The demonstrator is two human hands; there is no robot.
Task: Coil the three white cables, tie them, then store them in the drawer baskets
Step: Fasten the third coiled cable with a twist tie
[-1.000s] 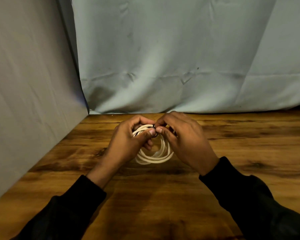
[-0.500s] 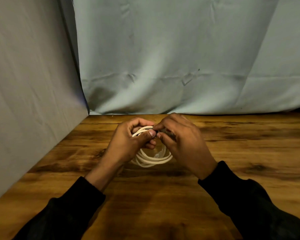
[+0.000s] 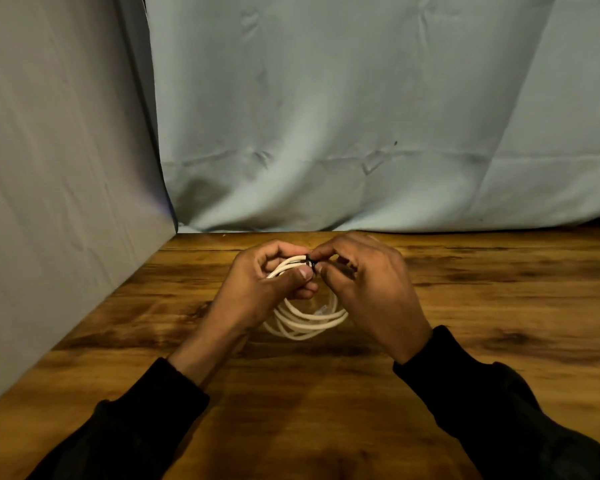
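A coiled white cable [image 3: 305, 322] hangs between my hands just above the wooden table [image 3: 326, 410]. My left hand [image 3: 257, 292] grips the top of the coil, thumb pressed on the strands. My right hand [image 3: 371, 289] pinches a small black tie [image 3: 310, 262] wrapped around the strands at the top of the coil. The coil's lower loops show below my fingers; a clear connector end lies inside the loop. Only this one cable is in view; no drawer or baskets are visible.
A grey panel [image 3: 59, 185] walls off the left side of the table. A pale blue cloth [image 3: 361, 116] hangs along the back edge. My black sleeves [image 3: 499, 410] cover both forearms.
Both hands stay at the coil's top. My right fingers have shifted around the black tie, and the coil has swung slightly lower between my hands.
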